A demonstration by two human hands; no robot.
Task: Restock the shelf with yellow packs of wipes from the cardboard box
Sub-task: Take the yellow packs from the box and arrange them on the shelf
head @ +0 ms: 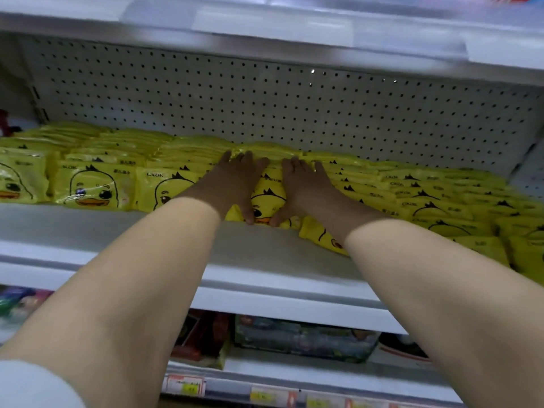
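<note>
Yellow packs of wipes with a duck face stand in rows along the white shelf (88, 228). Both my hands rest on one stack of packs (266, 198) in the middle of the shelf. My left hand (235, 184) lies on its left side, my right hand (303, 187) on its right side, fingers spread over the top and thumbs at the front edge. More rows (91, 187) stand to the left. Leaning rows (441, 201) fill the right side. The cardboard box is out of view.
A perforated white back panel (265, 107) closes the shelf behind the packs. Another shelf (294, 30) hangs close overhead. Below, a lower shelf holds dark and coloured packages (303, 337), with price tags (184, 384) on its front rail.
</note>
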